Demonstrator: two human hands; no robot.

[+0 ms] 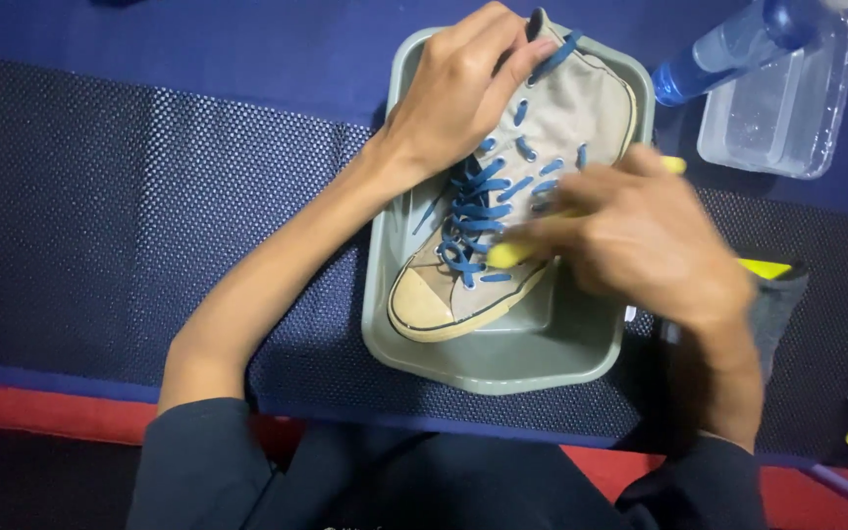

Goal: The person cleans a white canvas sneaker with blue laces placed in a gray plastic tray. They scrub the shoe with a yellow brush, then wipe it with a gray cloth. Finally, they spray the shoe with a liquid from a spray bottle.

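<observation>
A beige canvas high-top shoe [581, 118] with blue laces [478, 211] lies in a grey-green plastic basin [503, 363], toe pointing toward me. My left hand [463, 88] grips the shoe's ankle end at the basin's far rim. My right hand [640, 240] is blurred with motion and holds a yellow brush [510, 253] against the shoe's side, near the laces.
The basin stands on a dark blue dotted mat [149, 216]. A clear plastic container [787, 108] with a blue-tinted bottle [728, 44] lying across it sits at the far right. A grey cloth with a yellow patch [772, 285] lies beside my right wrist.
</observation>
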